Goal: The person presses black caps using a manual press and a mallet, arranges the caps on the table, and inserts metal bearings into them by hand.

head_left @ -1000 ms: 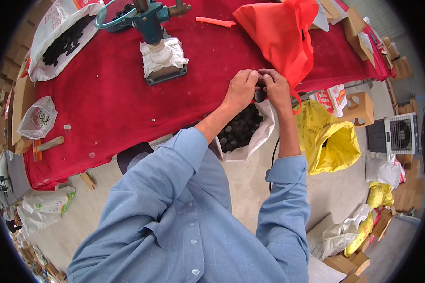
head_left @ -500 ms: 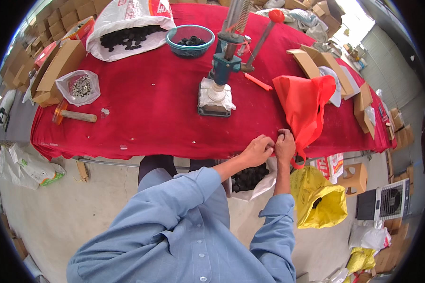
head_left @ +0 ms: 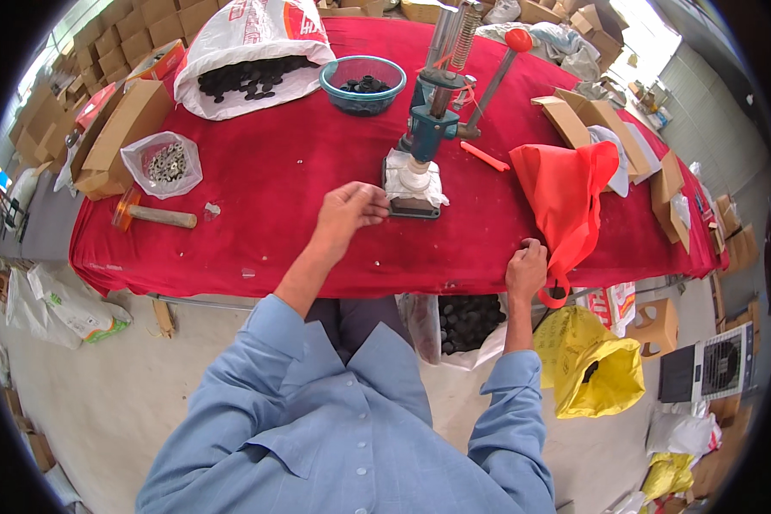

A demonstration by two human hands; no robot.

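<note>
Over the red table [head_left: 257,180] I am seeing the left hand [head_left: 344,212] reaching, fingers pinched on something too small to tell, beside the hand press [head_left: 420,150], while the right hand [head_left: 527,267] is resting clenched at the table edge.

Person wears a light blue button-front shirt [head_left: 351,428] with pale buttons down the placket, a folded collar, long sleeves cuffed just below each elbow, dark grey trousers [head_left: 355,321] beneath; both the left hand [head_left: 347,210] and right hand [head_left: 527,267] are bare, ungloved.
</note>
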